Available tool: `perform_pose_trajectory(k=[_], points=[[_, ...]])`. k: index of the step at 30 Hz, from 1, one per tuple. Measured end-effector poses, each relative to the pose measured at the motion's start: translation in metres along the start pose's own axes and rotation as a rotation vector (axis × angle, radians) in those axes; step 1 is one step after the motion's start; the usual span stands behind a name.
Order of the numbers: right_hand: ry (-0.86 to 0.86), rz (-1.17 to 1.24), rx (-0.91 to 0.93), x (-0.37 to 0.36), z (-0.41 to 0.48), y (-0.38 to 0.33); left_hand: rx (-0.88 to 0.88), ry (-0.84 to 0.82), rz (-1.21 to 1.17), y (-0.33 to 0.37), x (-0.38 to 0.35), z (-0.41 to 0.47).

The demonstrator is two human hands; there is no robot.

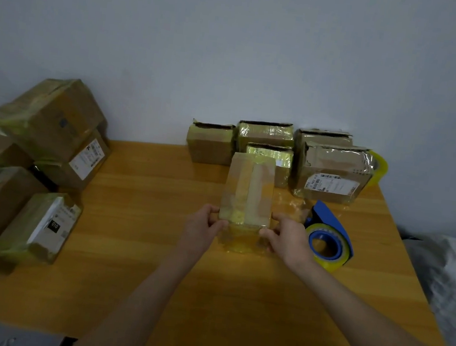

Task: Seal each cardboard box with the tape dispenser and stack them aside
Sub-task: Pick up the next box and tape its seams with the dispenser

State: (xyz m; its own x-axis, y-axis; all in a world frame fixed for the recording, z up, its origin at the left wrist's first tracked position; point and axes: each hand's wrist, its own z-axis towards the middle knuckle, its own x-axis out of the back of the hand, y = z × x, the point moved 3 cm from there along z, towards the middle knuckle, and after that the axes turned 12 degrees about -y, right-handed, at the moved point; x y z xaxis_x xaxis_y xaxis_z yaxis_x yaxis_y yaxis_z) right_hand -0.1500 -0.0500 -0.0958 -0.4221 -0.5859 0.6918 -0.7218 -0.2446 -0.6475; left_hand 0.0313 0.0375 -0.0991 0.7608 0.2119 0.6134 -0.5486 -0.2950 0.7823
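1. Box at table centre, long side pointing away from me. A tape strip runs down its top seam and folds over the near end.
2. Left hand and right hand are apart, each clamped on a near corner of that box with the thumb on top. My read: I'm pressing the tape tail down so it bonds. I cannot tell whether the near end is lifted off the wood.
3. Tape dispenser lies on the table just beside my right hand, unheld. I judge it's parked close for the next strip.
4. Open boxes cluster at the back against the wall, tops ragged; they look not yet sealed.
5. Sealed stack sits at the left edge, well apart from the work spot. This box likely goes there next.
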Motion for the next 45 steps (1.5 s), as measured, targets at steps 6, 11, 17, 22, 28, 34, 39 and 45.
perform_pose_trajectory(k=[6,11,17,22,28,34,39,45], points=[[0.001,-0.323,-0.104,0.002,-0.001,0.001,-0.118,-0.012,0.221,-0.003,0.001,0.008],[-0.023,-0.199,0.023,-0.001,0.015,-0.013,-0.111,-0.243,0.199,0.006,-0.014,0.023],[0.085,-0.404,0.172,-0.007,0.015,-0.007,-0.138,-0.258,0.230,-0.003,-0.017,0.024],[-0.072,-0.335,0.227,0.002,0.015,0.009,-0.247,-0.270,0.183,-0.009,-0.010,0.020],[0.011,-0.230,0.182,-0.003,0.014,0.009,-0.161,-0.226,0.089,-0.013,-0.012,0.017],[-0.232,-0.087,0.119,0.000,0.012,0.018,-0.071,-0.418,0.088,-0.020,-0.007,0.019],[0.039,0.377,0.027,0.014,0.012,0.006,0.108,-0.250,-0.254,-0.005,0.006,0.035],[-0.025,0.434,-0.131,0.005,0.024,-0.018,0.231,-0.338,-0.300,0.028,0.005,0.040]])
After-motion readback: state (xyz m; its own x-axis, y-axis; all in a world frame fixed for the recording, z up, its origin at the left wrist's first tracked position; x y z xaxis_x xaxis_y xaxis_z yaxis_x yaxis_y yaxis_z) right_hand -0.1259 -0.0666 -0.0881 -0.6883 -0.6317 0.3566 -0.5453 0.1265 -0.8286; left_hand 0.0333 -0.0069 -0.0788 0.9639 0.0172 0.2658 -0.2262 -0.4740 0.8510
